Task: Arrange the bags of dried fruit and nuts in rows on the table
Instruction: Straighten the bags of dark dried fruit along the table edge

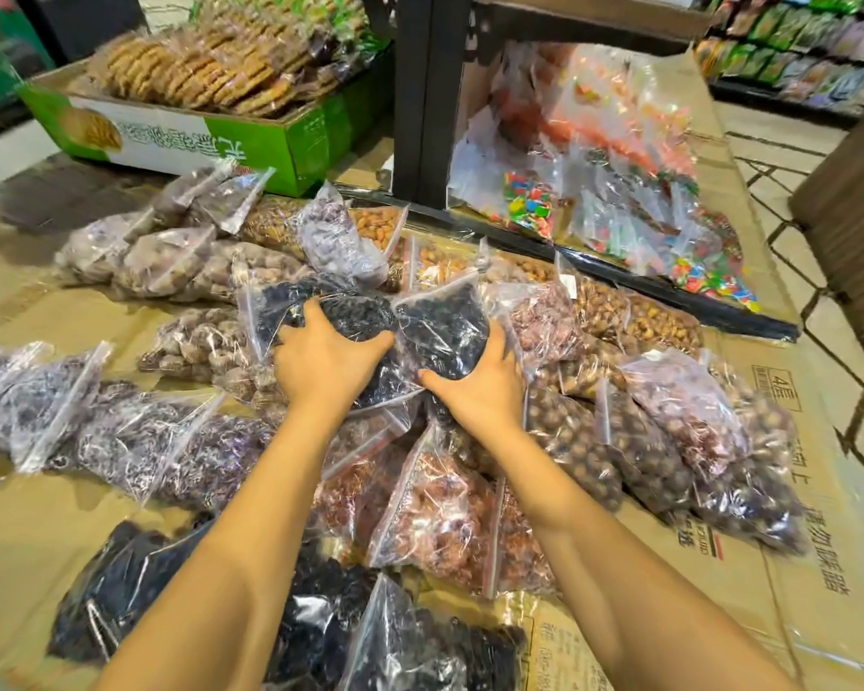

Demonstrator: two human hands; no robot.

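Bags of dried fruit & nuts lay all over the cardboard-covered surface (794,516), some in loose rows, others heaped where the hands were. Beyond the hands, a green carton of biscuits (195,137) sat to the far left, w/ a dark post (422,92) just right of it & bags of coloured sweets (594,167) further right. A row of purple-grey fruit bags (121,431) ran out left of the left forearm; reddish fruit bags (445,511) lay betw. the forearms, nearly black ones (136,581) under the left forearm, close to the body. Round brown nut bags (614,441) sat just right of the right wrist.

Left hand (320,364) was closed over the top of one dark-fruit bag (320,306), fingers curled over its far side. Right hand (480,386) cupped a second dark-fruit bag (440,326) from below & the side, thumb on its near face. The two bags touched each other at the centre of the heap.

Judgement: bags probably soft & lumpy, contents shifting inside, film slick, moderate weight. Best grip prob. around the full belly, not by the zip strip, which could pull open or slip. Thin plastic may tear if dragged over neighbours.
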